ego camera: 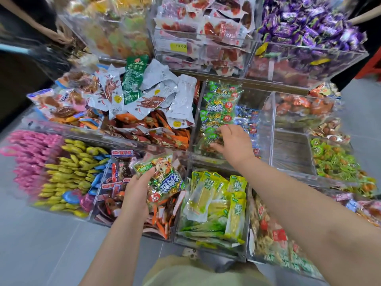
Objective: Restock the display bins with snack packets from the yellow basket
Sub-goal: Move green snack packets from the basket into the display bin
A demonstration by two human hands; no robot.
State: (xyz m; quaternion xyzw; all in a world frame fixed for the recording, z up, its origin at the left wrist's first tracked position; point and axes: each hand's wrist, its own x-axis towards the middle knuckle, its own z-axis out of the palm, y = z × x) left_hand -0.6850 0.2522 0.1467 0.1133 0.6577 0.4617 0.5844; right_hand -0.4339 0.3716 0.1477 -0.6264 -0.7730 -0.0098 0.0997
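Observation:
My left hand (137, 189) grips a bunch of green snack packets (165, 182) with a cartoon face, held above the lower row of clear bins. My right hand (233, 142) reaches into the clear middle bin (196, 112), fingers spread over the same kind of green packets (218, 104) piled there. Whether those fingers hold a packet is hidden by the hand itself. The yellow basket is not in view.
Clear bins surround the hands: pale green packets (216, 203) below, grey and orange packets (148, 100) to the left, yellow and pink sweets (68, 170) far left, an almost bare bin (292, 149) to the right. Upper tier holds red packets (206, 29) and purple sweets (309, 23). Other people's arms show at the top corners.

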